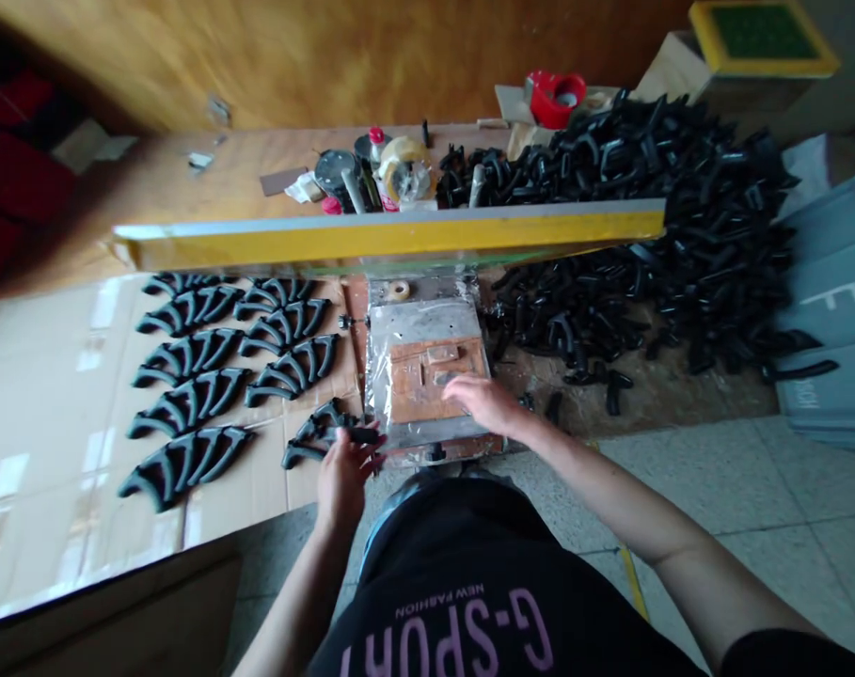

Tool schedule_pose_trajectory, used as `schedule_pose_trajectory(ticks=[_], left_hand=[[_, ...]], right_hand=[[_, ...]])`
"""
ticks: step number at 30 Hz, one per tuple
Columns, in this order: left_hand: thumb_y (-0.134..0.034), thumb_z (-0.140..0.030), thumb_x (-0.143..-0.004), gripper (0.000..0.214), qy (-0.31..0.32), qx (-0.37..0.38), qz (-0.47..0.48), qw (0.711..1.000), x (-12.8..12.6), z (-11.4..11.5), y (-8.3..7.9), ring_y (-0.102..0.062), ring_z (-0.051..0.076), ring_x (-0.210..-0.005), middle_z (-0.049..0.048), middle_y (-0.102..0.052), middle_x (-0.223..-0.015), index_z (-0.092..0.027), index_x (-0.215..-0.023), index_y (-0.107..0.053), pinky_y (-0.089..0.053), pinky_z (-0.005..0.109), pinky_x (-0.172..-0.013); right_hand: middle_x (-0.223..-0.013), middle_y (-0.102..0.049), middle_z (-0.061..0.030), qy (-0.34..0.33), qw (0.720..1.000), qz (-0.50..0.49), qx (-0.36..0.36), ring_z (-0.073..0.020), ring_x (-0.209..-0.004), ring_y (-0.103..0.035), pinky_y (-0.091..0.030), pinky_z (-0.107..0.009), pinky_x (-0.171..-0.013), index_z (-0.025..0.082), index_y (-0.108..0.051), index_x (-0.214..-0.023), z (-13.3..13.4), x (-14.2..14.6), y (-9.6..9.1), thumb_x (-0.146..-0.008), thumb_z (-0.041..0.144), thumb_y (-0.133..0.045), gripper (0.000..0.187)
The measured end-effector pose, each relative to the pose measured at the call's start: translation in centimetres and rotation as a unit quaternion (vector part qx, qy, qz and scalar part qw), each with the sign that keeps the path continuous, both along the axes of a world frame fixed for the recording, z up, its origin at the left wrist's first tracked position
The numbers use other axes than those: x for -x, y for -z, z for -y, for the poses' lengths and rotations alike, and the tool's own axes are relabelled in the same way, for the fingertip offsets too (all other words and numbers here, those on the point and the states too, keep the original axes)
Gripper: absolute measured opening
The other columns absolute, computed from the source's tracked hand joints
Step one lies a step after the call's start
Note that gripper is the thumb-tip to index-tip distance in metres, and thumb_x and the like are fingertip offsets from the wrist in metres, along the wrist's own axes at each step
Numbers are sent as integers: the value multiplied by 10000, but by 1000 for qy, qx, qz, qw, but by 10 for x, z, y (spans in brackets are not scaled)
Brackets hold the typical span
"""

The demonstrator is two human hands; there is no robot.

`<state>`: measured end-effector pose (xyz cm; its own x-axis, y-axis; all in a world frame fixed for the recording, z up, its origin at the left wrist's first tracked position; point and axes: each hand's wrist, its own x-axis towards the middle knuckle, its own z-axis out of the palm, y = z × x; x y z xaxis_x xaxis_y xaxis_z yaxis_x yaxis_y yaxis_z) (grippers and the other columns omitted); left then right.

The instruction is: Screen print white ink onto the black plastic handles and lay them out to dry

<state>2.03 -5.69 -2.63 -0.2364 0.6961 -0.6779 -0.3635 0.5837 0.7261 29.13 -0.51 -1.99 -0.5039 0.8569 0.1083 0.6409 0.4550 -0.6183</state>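
My left hand is at the right edge of the cardboard, its fingers closed around a dark curved plastic part. Just beside it lie a few more black curved parts. My right hand reaches over the brown block, which has small raised pieces and sits on a plastic-covered metal plate. Its fingers are stretched out toward a small raised piece, and I see nothing held in them. A yellow-edged frame stands tilted up across the plate's far side.
Rows of black curved parts lie on the cardboard at left. A large heap of black parts fills the right side, beside a grey bin. Behind the frame are tape rolls, a dark tub and a red tape dispenser.
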Motion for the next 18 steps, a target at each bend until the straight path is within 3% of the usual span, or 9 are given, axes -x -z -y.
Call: schedule_pose_trajectory(ticks=[3, 5, 8, 10, 13, 16, 18], left_hand=[[-363, -464, -962, 363, -49, 44, -126, 990, 60, 15, 31, -726, 204, -820, 101, -702, -1019, -188, -1068, -573, -565, 301, -644], [-357, -483, -952, 382, -18, 96, -158, 983, 87, 24, 52, -730, 226, -808, 109, -709, -909, -178, -1017, -577, -572, 338, -683], [-338, -524, -933, 459, 60, 142, -197, 968, 105, 25, 74, -723, 271, -756, 158, -704, -773, -154, -875, -603, -576, 374, -658], [-329, -554, -920, 508, 84, 155, -221, 959, 110, 19, 79, -707, 281, -675, 161, -688, -674, -147, -830, -619, -575, 382, -611], [-390, -607, -875, 541, 121, 195, -253, 940, 120, 8, 72, -641, 264, -499, 118, -624, -507, -133, -814, -642, -539, 377, -486], [-510, -671, -781, 568, 190, 200, -281, 919, 122, -11, 47, -548, 229, -367, 61, -547, -398, -123, -810, -657, -457, 333, -373], [-552, -691, -751, 581, 224, 117, -287, 924, 109, -34, 19, -541, 191, -367, 44, -563, -420, -124, -825, -653, -434, 280, -373]], right_hand=[[-985, -695, -41, 146, 982, 116, 18, -184, -962, -614, -484, -321, -848, 216, -705, -831, 16, -95, 18, -763, -59, -424, 399], [-1102, -682, -54, 130, 973, 186, 40, -216, -1060, -597, -494, -370, -878, 257, -732, -845, 36, -147, 35, -724, -45, -448, 432], [-1248, -645, -53, 97, 972, 207, 60, -253, -1212, -548, -477, -447, -961, 325, -743, -919, 66, -190, 61, -697, 16, -541, 431], [-1172, -685, -53, 112, 971, 198, 77, -262, -1158, -596, -496, -452, -939, 339, -734, -932, 75, -199, 69, -724, 81, -583, 364], [-1062, -717, -72, 190, 963, 177, 73, -268, -973, -674, -538, -422, -838, 317, -709, -1036, 67, -191, 58, -832, 192, -551, 287], [-1143, -686, -84, 212, 969, 129, -1, -256, -1004, -660, -525, -397, -862, 281, -639, -1232, 40, -153, 35, -919, 272, -494, 344], [-1138, -672, -70, 158, 982, 99, -41, -220, -997, -648, -512, -352, -869, 271, -603, -1297, 17, -111, 25, -947, 282, -486, 369]])
